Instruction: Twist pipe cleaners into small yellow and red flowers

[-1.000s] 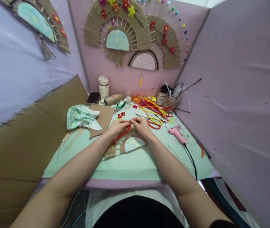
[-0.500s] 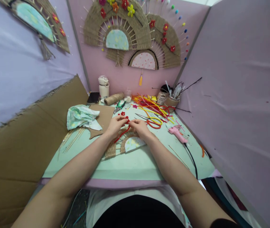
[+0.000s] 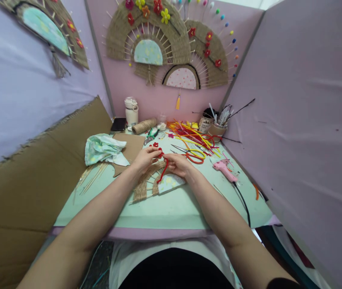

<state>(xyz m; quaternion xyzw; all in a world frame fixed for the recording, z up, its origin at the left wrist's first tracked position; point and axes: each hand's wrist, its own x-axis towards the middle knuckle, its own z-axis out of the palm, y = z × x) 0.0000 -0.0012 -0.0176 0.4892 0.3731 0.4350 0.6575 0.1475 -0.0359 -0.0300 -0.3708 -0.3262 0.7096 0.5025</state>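
Between my hands is a red pipe cleaner (image 3: 163,171), its upper end bent into small loops and its loose tail hanging down. My left hand (image 3: 146,159) pinches the looped part with thumb and fingers. On the other side, the fingertips of my right hand (image 3: 177,163) are closed on the same pipe cleaner near the loops. Below both hands lies a half-round fan (image 3: 142,190) woven of jute twine over thin sticks, with a pale floral cloth centre (image 3: 171,183). Small red flower shapes (image 3: 155,145) rest just beyond my left fingers.
Scissors (image 3: 193,154) with red and yellow handles lie right of my hands, near a pink glue gun (image 3: 225,170). Behind are a heap of coloured pipe cleaners (image 3: 193,134), a twine roll (image 3: 144,126) and green-handled pliers (image 3: 151,135). Crumpled cloth (image 3: 104,149) covers some cardboard (image 3: 133,145) at left.
The pipe cleaner's loose tail has swung from the lower left to hang nearer my right hand. My right hand has turned slightly, and both hands stay close together.
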